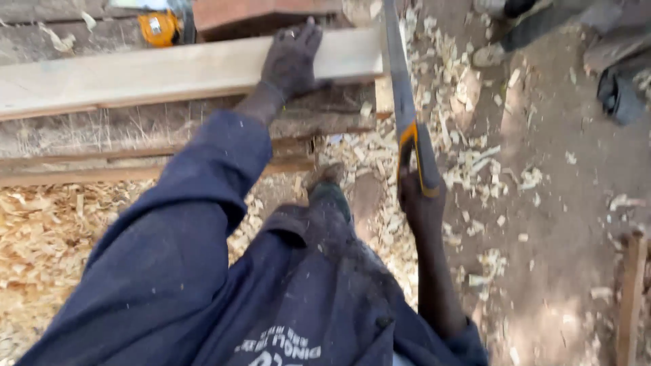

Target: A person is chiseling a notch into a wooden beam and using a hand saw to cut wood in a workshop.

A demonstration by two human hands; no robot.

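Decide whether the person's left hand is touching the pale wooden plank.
Touching. The head view shows the left hand pressed flat on the pale plank, fingers spread across its top face.

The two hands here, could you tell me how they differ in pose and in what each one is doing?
The left hand lies flat, fingers spread, pressing on the pale plank; the right hand is closed round the handle of the handsaw. The left reaches far forward on a sleeved arm; the right sits nearer, forearm bare. Both meet at the plank's end.

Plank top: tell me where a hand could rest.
The plank is bare left of the left hand. Right of it, the saw held by the right hand crowds the end.
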